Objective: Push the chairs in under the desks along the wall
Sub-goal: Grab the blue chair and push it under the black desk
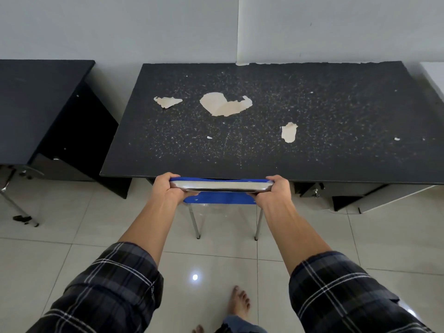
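Observation:
A blue chair [219, 197] with thin metal legs stands at the front edge of a black desk [264, 121] set against the white wall. Its seat is hidden under the desktop; only the backrest and the two rear legs show. My left hand [165, 188] grips the left end of the backrest's top edge. My right hand [274, 189] grips the right end. The backrest touches or nearly touches the desk's front edge. The desktop is scratched, with patches of peeled surface.
A second black desk [36, 104] stands to the left, with the metal legs of another chair [16, 205] showing under its front edge. A white cabinet panel [389, 200] leans under the desk's right side. Pale floor tiles [72, 236] lie below; my bare feet [239, 301] stand behind the chair.

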